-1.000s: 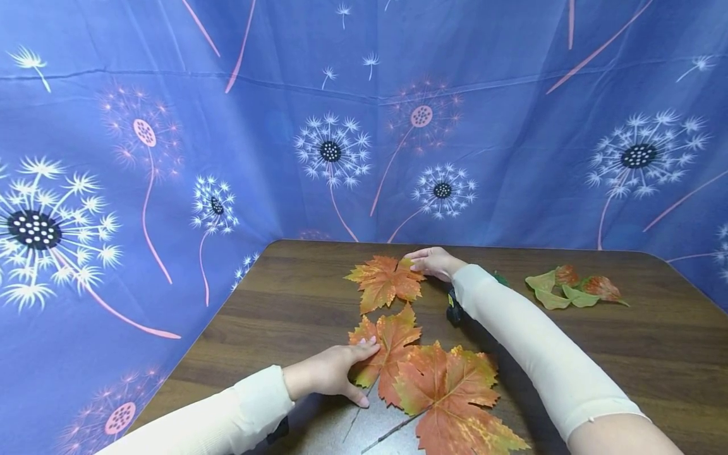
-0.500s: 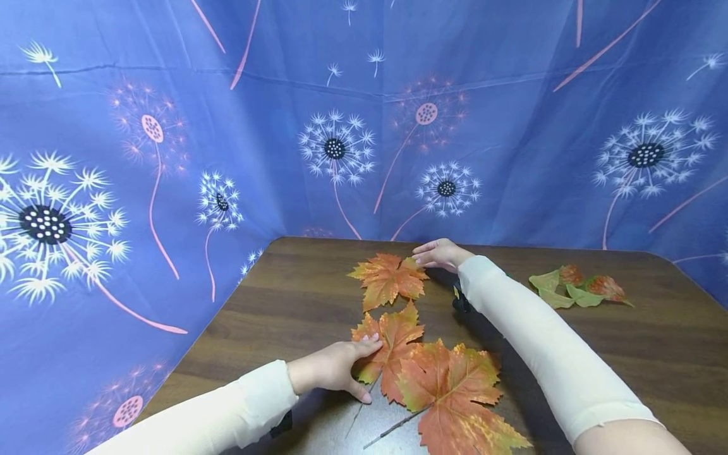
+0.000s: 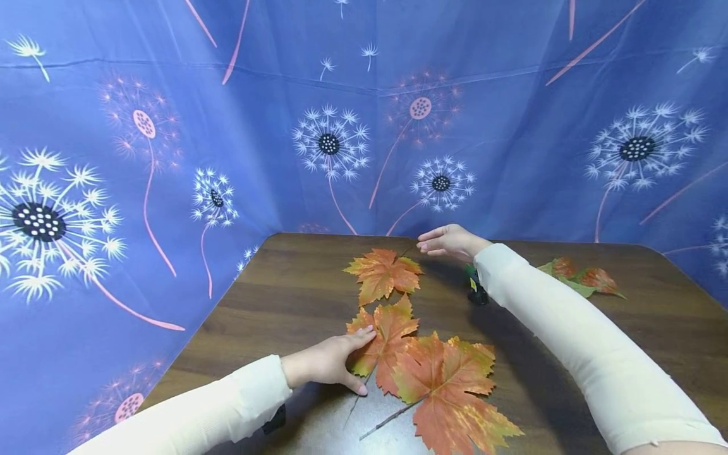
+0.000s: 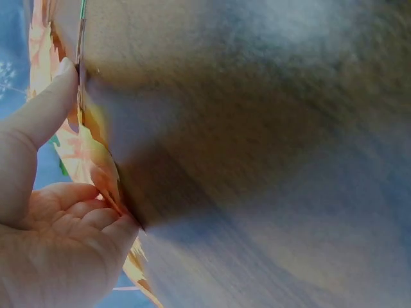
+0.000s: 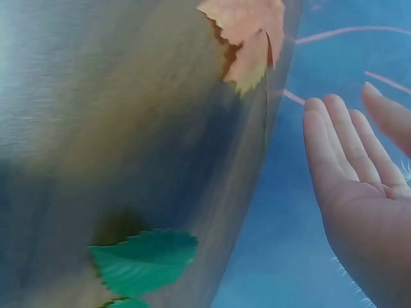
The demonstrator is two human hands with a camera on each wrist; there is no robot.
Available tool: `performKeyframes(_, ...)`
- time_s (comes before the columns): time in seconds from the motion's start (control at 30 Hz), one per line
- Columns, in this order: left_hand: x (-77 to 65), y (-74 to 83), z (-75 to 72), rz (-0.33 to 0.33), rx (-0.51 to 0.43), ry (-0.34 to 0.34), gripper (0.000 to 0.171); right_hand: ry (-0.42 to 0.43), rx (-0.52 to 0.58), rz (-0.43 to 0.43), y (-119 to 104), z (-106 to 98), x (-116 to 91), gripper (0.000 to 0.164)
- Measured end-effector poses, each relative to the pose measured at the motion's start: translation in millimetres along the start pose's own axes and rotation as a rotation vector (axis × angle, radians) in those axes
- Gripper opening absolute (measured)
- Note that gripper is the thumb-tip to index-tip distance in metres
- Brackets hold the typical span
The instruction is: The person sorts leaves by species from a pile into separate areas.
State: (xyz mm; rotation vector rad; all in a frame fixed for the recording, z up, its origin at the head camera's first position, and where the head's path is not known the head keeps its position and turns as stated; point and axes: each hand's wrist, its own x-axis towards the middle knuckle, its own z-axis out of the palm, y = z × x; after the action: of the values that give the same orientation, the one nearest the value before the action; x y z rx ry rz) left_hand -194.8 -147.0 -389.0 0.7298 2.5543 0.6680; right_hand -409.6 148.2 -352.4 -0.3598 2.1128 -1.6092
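Three orange maple leaves lie in a rough column on the wooden table (image 3: 273,316). My left hand (image 3: 325,363) rests its fingertips on the middle maple leaf (image 3: 392,323), thumb beside its thin stem; the left wrist view shows the fingers along the leaf edge (image 4: 103,168). Overlapping it is the near maple leaf (image 3: 455,379), its dark stem pointing down left. My right hand (image 3: 452,242) hovers just right of the far maple leaf (image 3: 382,275), apart from it. Its fingers are extended with nothing in them, as the right wrist view shows (image 5: 356,160).
At the right of the table lies a group of green and reddish leaves (image 3: 597,279), partly hidden by the right sleeve (image 3: 546,316). A serrated green leaf (image 5: 144,260) appears in the right wrist view. Blue dandelion-print cloth (image 3: 495,126) hangs behind the table.
My right hand has left the far maple leaf and moved up and to the right, its sleeve now covering part of the leaf group. My left hand stays on the middle leaf.
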Motion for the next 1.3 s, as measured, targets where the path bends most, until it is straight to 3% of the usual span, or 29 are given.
performKeyframes(0.23,-0.7,-3.0,-3.5,0.021,0.0,0.025,0.099,-0.092,0.04,0.046,6.3,10.3,-22.3,0.049)
performKeyframes(0.47,-1.0,-6.5,-1.6,0.035,0.009,0.145,0.103,-0.132,-0.001,0.05,9.6,26.1,-38.3,0.051)
performKeyframes(0.87,4.3,-7.2,-1.0,-0.089,-0.056,0.331,0.098,-0.202,-0.02,0.061,23.3,33.2,-75.1,0.053)
performKeyframes(1.13,2.9,-1.6,2.7,-0.101,-0.057,0.361,0.099,-0.245,-0.022,0.079,35.5,39.0,-100.0,0.052)
performKeyframes(1.3,2.0,-0.8,5.0,-0.098,-0.068,0.322,0.105,-0.249,-0.05,0.066,43.5,36.5,-113.6,0.05)
